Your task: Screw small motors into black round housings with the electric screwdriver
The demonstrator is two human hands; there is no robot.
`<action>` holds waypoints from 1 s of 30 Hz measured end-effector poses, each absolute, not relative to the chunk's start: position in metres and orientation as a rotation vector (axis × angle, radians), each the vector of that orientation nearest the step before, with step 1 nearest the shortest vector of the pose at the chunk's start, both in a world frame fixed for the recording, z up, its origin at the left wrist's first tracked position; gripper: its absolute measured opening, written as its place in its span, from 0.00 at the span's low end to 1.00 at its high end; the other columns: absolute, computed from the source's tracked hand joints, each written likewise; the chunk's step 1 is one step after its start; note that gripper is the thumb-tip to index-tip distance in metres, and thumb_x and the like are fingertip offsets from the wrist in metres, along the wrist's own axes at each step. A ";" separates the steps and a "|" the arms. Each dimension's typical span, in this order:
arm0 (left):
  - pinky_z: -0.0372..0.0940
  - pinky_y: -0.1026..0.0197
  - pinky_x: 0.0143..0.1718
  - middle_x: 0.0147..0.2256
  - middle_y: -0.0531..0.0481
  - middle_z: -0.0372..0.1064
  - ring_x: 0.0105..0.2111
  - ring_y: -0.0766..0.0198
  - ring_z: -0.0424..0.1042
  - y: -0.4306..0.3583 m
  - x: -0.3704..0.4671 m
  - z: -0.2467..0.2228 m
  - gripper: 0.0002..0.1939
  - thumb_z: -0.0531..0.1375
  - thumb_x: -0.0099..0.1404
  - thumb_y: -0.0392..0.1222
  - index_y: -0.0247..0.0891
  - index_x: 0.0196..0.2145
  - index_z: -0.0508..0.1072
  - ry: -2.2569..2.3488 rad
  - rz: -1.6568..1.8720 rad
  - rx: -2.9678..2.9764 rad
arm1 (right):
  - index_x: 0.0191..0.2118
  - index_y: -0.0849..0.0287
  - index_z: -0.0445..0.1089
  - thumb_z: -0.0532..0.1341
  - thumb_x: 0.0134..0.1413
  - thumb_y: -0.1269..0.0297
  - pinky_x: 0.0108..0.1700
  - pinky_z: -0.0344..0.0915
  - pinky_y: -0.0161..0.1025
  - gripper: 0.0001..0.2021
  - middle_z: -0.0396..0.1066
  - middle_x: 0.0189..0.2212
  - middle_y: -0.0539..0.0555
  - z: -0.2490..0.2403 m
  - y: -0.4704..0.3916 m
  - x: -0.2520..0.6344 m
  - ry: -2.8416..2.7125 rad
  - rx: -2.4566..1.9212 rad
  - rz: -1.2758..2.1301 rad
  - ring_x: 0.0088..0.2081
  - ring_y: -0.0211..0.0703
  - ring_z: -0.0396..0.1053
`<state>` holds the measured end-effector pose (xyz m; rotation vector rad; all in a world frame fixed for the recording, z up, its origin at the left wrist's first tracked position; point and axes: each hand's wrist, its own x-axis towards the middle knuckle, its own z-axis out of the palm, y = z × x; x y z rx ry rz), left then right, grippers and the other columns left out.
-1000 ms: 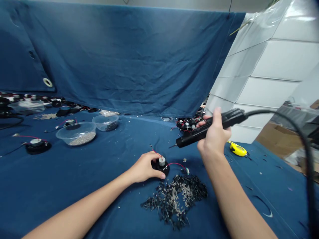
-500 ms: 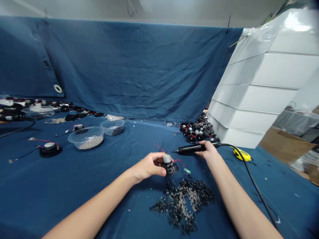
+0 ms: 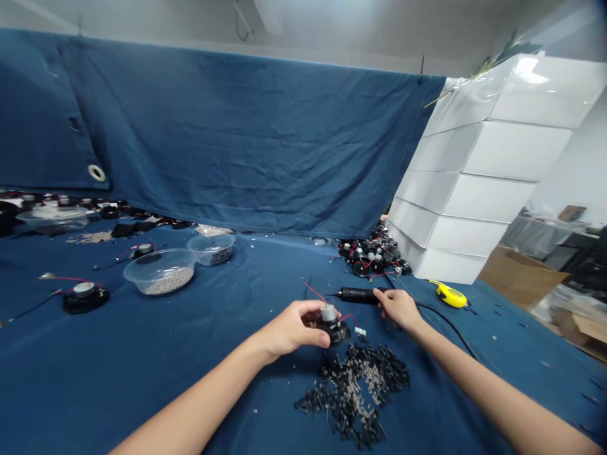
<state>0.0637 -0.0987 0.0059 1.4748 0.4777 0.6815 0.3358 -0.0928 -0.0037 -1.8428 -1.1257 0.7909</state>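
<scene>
My left hand [image 3: 300,328] is closed around a small motor unit [image 3: 328,313] with a grey cylinder on a black round base. Red wires come off it, one ending in a small pale connector [image 3: 360,331]. Thumb and fingers of my right hand [image 3: 398,308] are on the rear end of a black corded electric screwdriver [image 3: 356,295], its bit pointing left. The screwdriver lies level, low over the cloth; whether it rests there I cannot tell. Just below the motor unit spreads a pile of black and silver screws [image 3: 355,388].
Two clear bowls, one with silver bits [image 3: 159,272] and one with dark bits [image 3: 211,248], stand left of centre. Another motor unit [image 3: 85,297] lies farther left. A heap of motor units [image 3: 372,253], white boxes [image 3: 474,189] and a yellow tool [image 3: 450,295] are on the right.
My right hand has shifted its hold to the screwdriver's rear end, and the screwdriver sits lower and more level. The view has turned slightly; my left hand still grips the motor unit.
</scene>
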 end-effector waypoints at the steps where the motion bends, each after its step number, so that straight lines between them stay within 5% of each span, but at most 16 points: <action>1: 0.58 0.56 0.46 0.37 0.49 0.71 0.39 0.59 0.67 -0.099 0.064 0.005 0.32 0.73 0.41 0.53 0.36 0.42 0.74 0.480 0.691 1.470 | 0.20 0.59 0.65 0.61 0.54 0.54 0.25 0.58 0.36 0.18 0.64 0.16 0.48 0.005 -0.107 0.326 -1.198 -1.786 0.724 0.18 0.36 0.59; 8: 0.57 0.63 0.35 0.30 0.53 0.65 0.32 0.64 0.63 -0.103 0.066 0.007 0.27 0.72 0.42 0.51 0.35 0.37 0.73 0.554 0.648 1.629 | 0.39 0.52 0.70 0.63 0.51 0.55 0.37 0.64 0.38 0.11 0.70 0.39 0.52 0.048 -0.189 0.263 -1.917 -1.378 0.495 0.41 0.45 0.67; 20: 0.52 0.66 0.28 0.30 0.55 0.61 0.27 0.69 0.56 -0.107 0.065 0.004 0.23 0.72 0.44 0.49 0.35 0.35 0.73 0.603 0.627 1.786 | 0.38 0.59 0.67 0.65 0.45 0.64 0.34 0.68 0.37 0.12 0.71 0.34 0.52 0.038 -0.176 0.258 -1.837 -1.402 0.903 0.31 0.39 0.70; 30: 0.53 0.65 0.31 0.28 0.55 0.61 0.28 0.67 0.57 -0.103 0.062 0.005 0.22 0.70 0.46 0.50 0.35 0.36 0.72 0.561 0.646 1.721 | 0.37 0.60 0.68 0.67 0.45 0.59 0.26 0.67 0.33 0.14 0.67 0.30 0.51 0.048 -0.171 0.249 -1.645 -1.427 1.091 0.30 0.38 0.66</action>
